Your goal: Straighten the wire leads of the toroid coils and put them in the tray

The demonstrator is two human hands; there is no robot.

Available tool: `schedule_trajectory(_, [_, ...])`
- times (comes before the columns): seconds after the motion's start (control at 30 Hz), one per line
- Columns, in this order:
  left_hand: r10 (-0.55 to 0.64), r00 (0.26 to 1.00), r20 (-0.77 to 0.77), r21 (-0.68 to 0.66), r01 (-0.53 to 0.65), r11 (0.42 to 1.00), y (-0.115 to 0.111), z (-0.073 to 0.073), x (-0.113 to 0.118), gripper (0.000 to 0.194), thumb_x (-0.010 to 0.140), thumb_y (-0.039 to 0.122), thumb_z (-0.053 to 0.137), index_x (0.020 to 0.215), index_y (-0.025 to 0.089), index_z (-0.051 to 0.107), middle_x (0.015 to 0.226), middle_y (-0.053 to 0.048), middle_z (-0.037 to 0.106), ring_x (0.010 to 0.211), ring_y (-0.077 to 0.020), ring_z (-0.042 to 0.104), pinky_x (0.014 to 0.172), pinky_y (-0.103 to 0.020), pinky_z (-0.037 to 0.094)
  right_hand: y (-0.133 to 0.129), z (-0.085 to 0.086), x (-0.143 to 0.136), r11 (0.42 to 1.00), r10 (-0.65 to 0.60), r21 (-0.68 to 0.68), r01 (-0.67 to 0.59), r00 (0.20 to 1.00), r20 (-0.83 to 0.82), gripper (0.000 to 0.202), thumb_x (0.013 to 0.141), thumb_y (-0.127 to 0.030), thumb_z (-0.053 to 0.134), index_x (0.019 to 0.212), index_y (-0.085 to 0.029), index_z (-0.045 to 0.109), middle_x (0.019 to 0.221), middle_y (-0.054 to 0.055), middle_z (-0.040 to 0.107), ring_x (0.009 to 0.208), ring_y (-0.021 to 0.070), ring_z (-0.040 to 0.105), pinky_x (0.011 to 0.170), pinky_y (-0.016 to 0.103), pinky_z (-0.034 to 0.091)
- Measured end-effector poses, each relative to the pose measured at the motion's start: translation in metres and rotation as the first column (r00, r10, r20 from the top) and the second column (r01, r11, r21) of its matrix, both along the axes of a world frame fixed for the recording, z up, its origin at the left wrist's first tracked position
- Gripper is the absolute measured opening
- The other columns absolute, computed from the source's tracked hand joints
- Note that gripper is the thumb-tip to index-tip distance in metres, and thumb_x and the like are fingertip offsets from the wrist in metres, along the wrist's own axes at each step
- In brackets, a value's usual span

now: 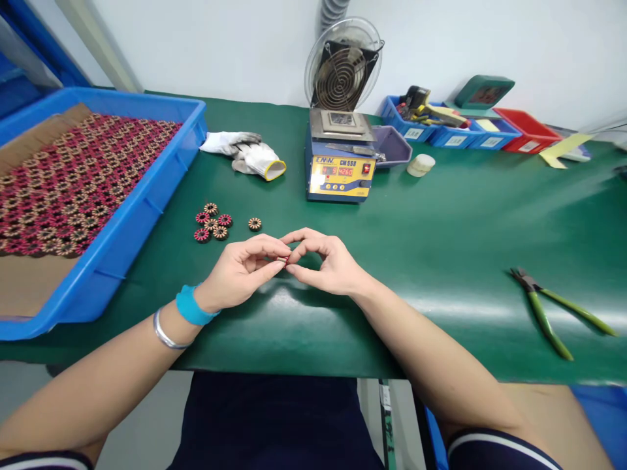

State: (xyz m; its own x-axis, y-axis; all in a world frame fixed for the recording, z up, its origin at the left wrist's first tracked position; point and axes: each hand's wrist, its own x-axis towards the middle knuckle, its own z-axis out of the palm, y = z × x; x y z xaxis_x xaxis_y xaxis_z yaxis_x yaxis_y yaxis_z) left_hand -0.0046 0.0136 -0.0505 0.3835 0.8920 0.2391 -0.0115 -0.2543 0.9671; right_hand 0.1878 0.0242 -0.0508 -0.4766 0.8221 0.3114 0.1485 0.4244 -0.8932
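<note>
Between the fingertips of both hands is a small red wound coil [284, 260], mostly hidden by the fingers. My left hand [240, 271] pinches it from the left, a teal band and a silver bangle on that wrist. From the right, my right hand [330, 264] meets it with thumb and forefinger. Both hands are just above the green table [441, 241]. Beyond my left hand lie several loose ring-shaped coils [211, 224], some red and some copper-coloured, with a single copper-coloured one [255, 224] apart to their right.
A blue tray [142, 225] of many coils stands at left. Behind are white gloves [257, 158], a solder pot unit [340, 163] with a fan [343, 75], a round white container [421, 165] and small bins [455, 134]. Green-handled cutters [543, 310] lie at right.
</note>
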Motion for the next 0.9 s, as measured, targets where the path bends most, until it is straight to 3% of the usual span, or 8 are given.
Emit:
schedule_trajectory(0.13, [0.011,1.0,-0.024,0.005,-0.011,1.0,0.0,0.0,-0.001,0.01,0.077,0.018,0.069,0.086,0.016,0.073,0.092,-0.008,0.07,0.091,-0.0189,0.065,0.08,-0.03,0.056,0.004,-0.001,0.004,0.994,0.004,-0.113,-0.011,0.998,-0.069,0.018,0.075,-0.029,0.07,0.063,-0.018,0.063,0.112,0.008,0.068,0.105,0.0218,0.064,0.097,0.043,0.046])
schedule_trajectory(0.3, [0.069,0.997,-0.035,-0.011,-0.07,0.998,0.001,0.002,-0.002,0.011,0.076,0.02,0.07,0.086,0.017,0.072,0.093,-0.008,0.07,0.091,-0.0188,0.064,0.08,-0.03,0.056,0.008,0.001,0.01,0.964,-0.15,-0.258,0.069,0.94,-0.308,0.033,0.071,-0.043,0.075,0.058,-0.019,0.057,0.119,0.008,0.066,0.12,0.026,0.057,0.096,0.044,0.049])
schedule_trajectory(0.5, [0.105,0.994,0.039,-0.08,-0.102,0.992,0.001,0.001,0.001,0.02,0.073,0.022,0.074,0.092,0.015,0.071,0.091,-0.007,0.071,0.09,-0.0191,0.066,0.085,-0.033,0.056,0.0,-0.004,-0.002,0.978,-0.129,-0.187,0.091,0.971,-0.2,0.029,0.071,-0.045,0.077,0.076,-0.019,0.068,0.116,0.011,0.064,0.114,0.024,0.061,0.096,0.041,0.049])
schedule_trajectory(0.67, [0.146,0.986,0.078,-0.164,-0.131,0.978,0.0,0.0,0.003,0.033,0.069,0.025,0.078,0.099,0.014,0.071,0.1,-0.009,0.071,0.093,-0.0213,0.067,0.09,-0.037,0.055,-0.003,-0.009,-0.006,0.972,-0.137,-0.216,0.092,0.97,-0.2,0.031,0.074,-0.048,0.075,0.072,-0.018,0.067,0.116,0.01,0.064,0.107,0.0219,0.064,0.095,0.041,0.051])
schedule_trajectory(0.9, [0.155,0.987,0.037,-0.138,-0.148,0.979,0.001,-0.001,0.003,0.028,0.07,0.026,0.077,0.095,0.013,0.072,0.095,-0.009,0.072,0.094,-0.0222,0.067,0.088,-0.036,0.057,-0.001,-0.009,-0.006,0.974,-0.127,-0.211,0.082,0.97,-0.206,0.028,0.075,-0.044,0.074,0.072,-0.018,0.066,0.119,0.011,0.062,0.11,0.0235,0.063,0.094,0.042,0.052])
